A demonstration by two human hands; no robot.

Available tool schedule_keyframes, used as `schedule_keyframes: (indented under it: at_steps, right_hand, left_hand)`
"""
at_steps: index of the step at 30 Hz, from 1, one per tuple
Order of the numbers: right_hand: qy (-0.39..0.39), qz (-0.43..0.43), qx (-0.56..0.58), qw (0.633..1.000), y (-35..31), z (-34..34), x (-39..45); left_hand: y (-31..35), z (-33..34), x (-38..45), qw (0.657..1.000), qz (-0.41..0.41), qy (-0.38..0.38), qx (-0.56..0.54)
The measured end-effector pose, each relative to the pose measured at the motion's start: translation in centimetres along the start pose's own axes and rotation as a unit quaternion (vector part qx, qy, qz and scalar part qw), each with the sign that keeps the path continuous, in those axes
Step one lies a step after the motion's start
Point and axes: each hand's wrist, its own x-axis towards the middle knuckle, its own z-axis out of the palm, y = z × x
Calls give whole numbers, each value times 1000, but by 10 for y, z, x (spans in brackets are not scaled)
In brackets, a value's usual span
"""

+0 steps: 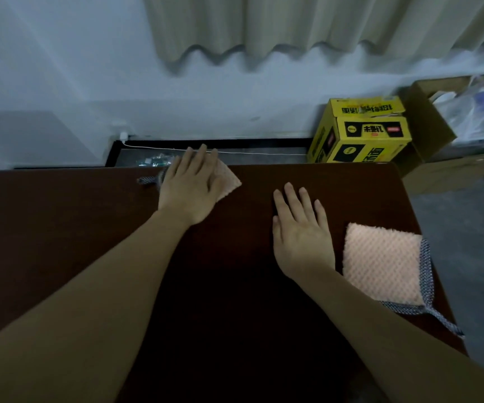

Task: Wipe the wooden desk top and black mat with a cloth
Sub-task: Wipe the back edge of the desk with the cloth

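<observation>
Wiping at far worktop (60, 216) edge
Left hand (190, 186) lay flat, fingers spread, pressing pink cloth (226, 180); right hand (302, 231) spread flat, bare.

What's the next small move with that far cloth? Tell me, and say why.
Probably sweep the left hand and the pink cloth under it rightward along the wooden desk top's far edge. That cloth sits pressed flat at the back edge, with bare wood stretching to its right. The right hand rests flat on the desk, beside a second pink cloth lying unused.
</observation>
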Motion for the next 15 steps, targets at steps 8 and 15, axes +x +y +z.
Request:
schedule_keyframes:
  at_steps: [8,15]
  right_hand:
    - [-7,-3,-8,1000,-1,0,-2]
    - [-9,1,-21,1000,-2,1,-4]
  left_hand:
    - [26,3,-95,990,128,-49,18]
    - [-8,-1,-65,973,221,-40,45]
